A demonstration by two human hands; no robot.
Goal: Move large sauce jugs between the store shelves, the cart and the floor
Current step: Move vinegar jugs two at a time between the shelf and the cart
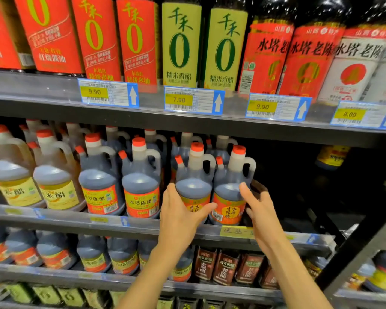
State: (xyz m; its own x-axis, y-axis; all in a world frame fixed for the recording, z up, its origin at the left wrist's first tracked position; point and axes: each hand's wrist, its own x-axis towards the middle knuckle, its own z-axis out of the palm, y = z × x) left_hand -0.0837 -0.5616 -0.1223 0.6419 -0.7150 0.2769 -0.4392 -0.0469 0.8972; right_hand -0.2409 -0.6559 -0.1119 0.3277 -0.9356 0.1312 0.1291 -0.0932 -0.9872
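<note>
Two large translucent plastic jugs of dark vinegar, each with a red cap, a moulded loop handle and a red-orange label, stand upright side by side at the front edge of the middle shelf point(232, 236). They are the rightmost pair in the row; the shelf to their right is dark and appears vacant.

The left hand point(178, 210) is wrapped around the lower body of the left jug point(193, 188), fingers on its left flank and the thumb stretched across the label. The right hand point(257, 208) lies against the right flank of the right jug point(228, 195); its fingers pass behind the jug and are hidden, so a closed grip cannot be confirmed from this view.

Key relation: both jugs lie directly ahead of the hands, between them, long axes vertical, handles point(250, 168) toward the right rear. Each hand is nearest its own jug, and the two jugs touch or nearly touch at the shoulder.

Judgement: the pair is bracketed from outside, suited either to drawing both forward off the shelf or to squaring them in place. Neither handle is held, so a lift from this hold would rely on side pressure alone.
</note>
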